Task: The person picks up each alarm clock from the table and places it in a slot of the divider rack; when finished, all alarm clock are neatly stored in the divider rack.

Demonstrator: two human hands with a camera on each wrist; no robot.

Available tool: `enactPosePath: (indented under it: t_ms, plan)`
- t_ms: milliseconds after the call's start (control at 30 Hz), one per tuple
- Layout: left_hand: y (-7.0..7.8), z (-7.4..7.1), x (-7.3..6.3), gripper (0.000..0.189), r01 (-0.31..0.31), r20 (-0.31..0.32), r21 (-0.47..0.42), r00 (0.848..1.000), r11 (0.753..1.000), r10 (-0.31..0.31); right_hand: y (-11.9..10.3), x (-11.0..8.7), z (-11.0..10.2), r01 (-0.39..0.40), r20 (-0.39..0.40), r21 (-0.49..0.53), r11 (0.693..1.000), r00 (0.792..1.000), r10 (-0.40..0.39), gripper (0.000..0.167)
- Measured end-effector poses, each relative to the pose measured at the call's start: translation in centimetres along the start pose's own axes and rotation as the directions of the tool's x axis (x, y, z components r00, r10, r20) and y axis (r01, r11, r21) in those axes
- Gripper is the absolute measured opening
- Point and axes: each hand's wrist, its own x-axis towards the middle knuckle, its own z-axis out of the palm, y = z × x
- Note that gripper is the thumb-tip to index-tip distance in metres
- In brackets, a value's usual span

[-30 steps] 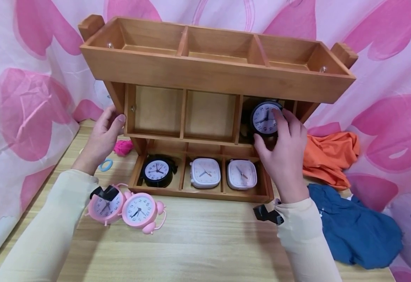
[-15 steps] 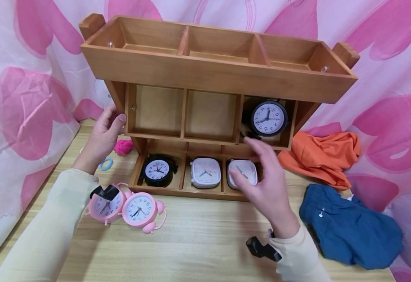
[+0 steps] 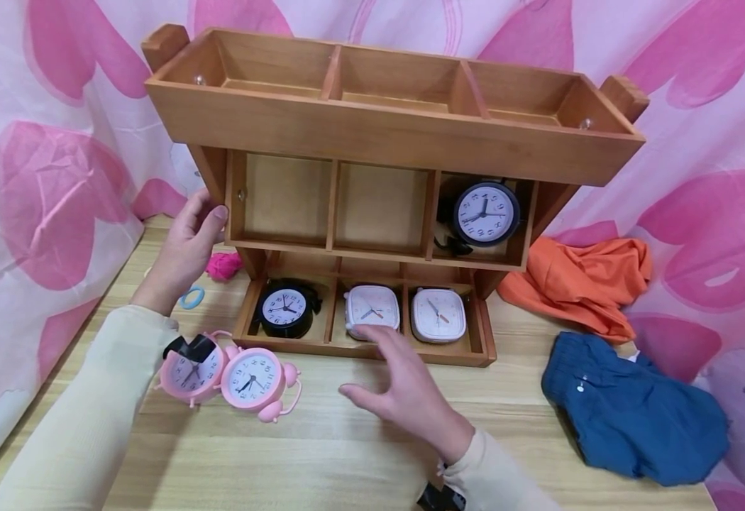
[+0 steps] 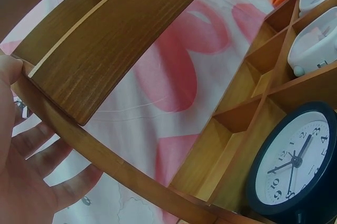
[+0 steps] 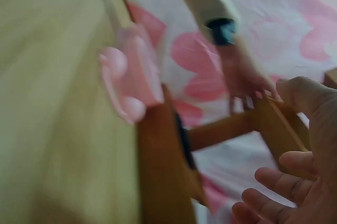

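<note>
My left hand (image 3: 184,245) grips the left side of a wooden three-tier rack (image 3: 398,138), thumb in front and fingers behind the side board. My right hand (image 3: 414,390) hovers over the table before the bottom tier, fingers spread, holding nothing. A black round alarm clock (image 3: 487,213) sits in the right compartment of the middle tier. The bottom tier holds another black clock (image 3: 285,312) on the left, then a white square clock (image 3: 372,306) and a second white clock (image 3: 438,314). Two pink twin-bell alarm clocks, one (image 3: 252,381) overlapping the other (image 3: 189,376), lie on the table at the left.
Orange cloth (image 3: 583,284) and blue folded cloth (image 3: 634,411) lie to the right of the rack. A pink bundle (image 3: 223,265) and a blue ring (image 3: 191,297) lie by its left side. A heart-patterned curtain (image 3: 704,213) hangs around the table (image 3: 321,454).
My right hand has let go of the black clock in the middle tier and moved down and left, towards the pink clocks. My left hand has stayed on the rack.
</note>
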Motion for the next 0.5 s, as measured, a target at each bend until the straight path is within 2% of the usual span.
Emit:
enactPosePath:
  t_ms: [267,500]
  plan:
    - [-0.1,-0.1,0.0,0.050,-0.006,-0.006,0.004,1.000,1.000,0.006,-0.3,0.2,4.5,-0.059,0.172,-0.012,0.998,0.983,0.060,0.083]
    - [-0.3,0.0,0.1,0.049,-0.018,-0.009,-0.026,1.000,1.000,0.018,-0.8,0.8,8.1,0.026,0.216,-0.073,0.997,0.976,-0.009,0.083]
